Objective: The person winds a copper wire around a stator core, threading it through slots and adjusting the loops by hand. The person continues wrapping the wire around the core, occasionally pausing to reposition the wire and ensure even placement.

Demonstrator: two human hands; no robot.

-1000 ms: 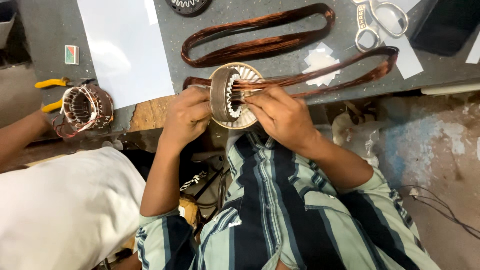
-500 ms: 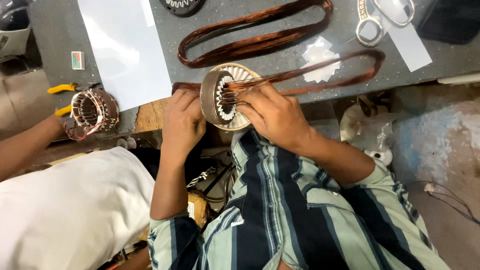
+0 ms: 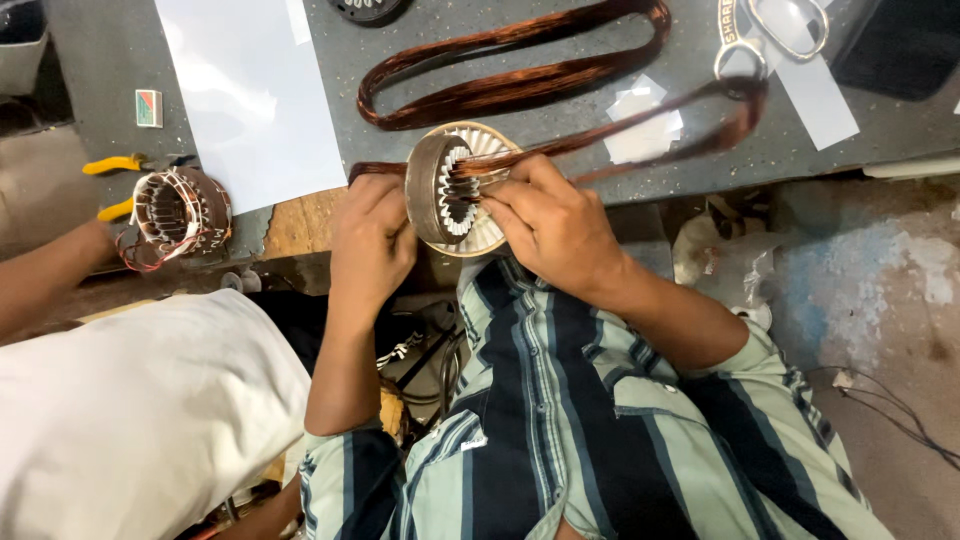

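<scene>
A round metal motor stator [image 3: 447,190] with white slot liners stands on edge at the near rim of the grey workbench [image 3: 560,40]. My left hand [image 3: 372,240] grips its left side. My right hand [image 3: 545,215] presses a long loop of copper winding wire [image 3: 640,125] into the stator's inner slots, fingers closed on the strands. The loop trails away to the right over the bench.
A second copper coil loop [image 3: 520,85] lies farther back. Scissors [image 3: 775,30], white paper sheets [image 3: 250,90] and small paper pieces [image 3: 645,120] lie on the bench. At left, another person's arm [image 3: 45,280] is by a wound stator [image 3: 180,210] and yellow-handled pliers [image 3: 115,165].
The view has drifted slightly. My right hand's fingers have worked along the coil at the stator's slots; my left hand keeps the same grip.
</scene>
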